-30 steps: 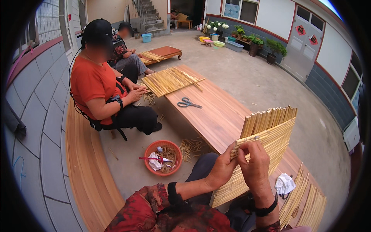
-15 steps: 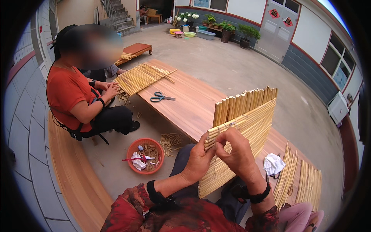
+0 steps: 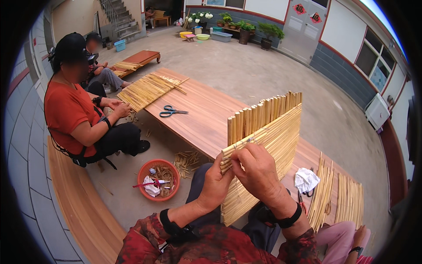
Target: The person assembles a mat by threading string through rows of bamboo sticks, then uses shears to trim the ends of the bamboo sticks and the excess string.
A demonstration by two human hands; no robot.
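Observation:
A mat of straight yellow reed stalks [image 3: 281,152] stands tilted over my lap and the table. My left hand [image 3: 213,182] is closed on its near left corner, thumb against the stalk ends. My right hand [image 3: 259,171] is closed in a pinch beside that thumb, at the mat's top edge. Whatever lies between those fingertips is too small to make out. Thin string ties show along the stalks near my knuckles. Behind the top edge rises a row of upright stalks [image 3: 263,113]; whether it belongs to the same mat I cannot tell.
Dark-handled scissors [image 3: 172,111] lie on the wooden table [image 3: 206,110]. An orange basin [image 3: 176,190] with string and white cloth sits on the floor. At right are a white cloth [image 3: 306,180] and loose reeds [image 3: 322,193]. A co-worker in orange [image 3: 66,110] holds another mat [image 3: 145,90].
The view has swung slightly right, so most things sit further left. Both hands keep their grip at the mat's corner, the right one still pinched. A second seated person shows at far left.

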